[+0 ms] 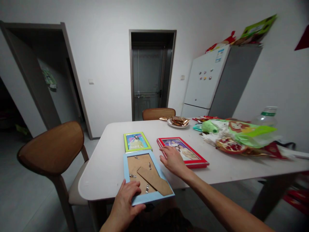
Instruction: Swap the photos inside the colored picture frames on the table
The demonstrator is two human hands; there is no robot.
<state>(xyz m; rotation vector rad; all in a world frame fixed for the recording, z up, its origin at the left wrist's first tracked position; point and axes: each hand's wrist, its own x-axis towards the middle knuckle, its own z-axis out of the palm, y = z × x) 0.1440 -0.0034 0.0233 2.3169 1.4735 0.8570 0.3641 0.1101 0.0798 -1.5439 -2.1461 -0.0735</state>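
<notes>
A light-blue picture frame (156, 170) lies back side up near the table's front edge, its brown backing, metal clips and stand leg showing. My left hand (127, 196) grips its lower left corner, thumb at the near edge and fingers over the backing. My right hand (173, 160) is over the left side of a red picture frame (185, 149), fingers stretched out and slightly apart; whether they touch it I cannot tell. The red frame is face up with a picture in it. Beyond the blue frame lies a yellow-green picture frame (137, 141), also face up.
The white table (101, 167) has a plate (180, 125) of brown wrapped packets at the back. Plastic bags (241, 129), a cut pomegranate (230, 145) and a clear bottle (266, 117) crowd its right side. A wooden chair (53, 151) stands at the left.
</notes>
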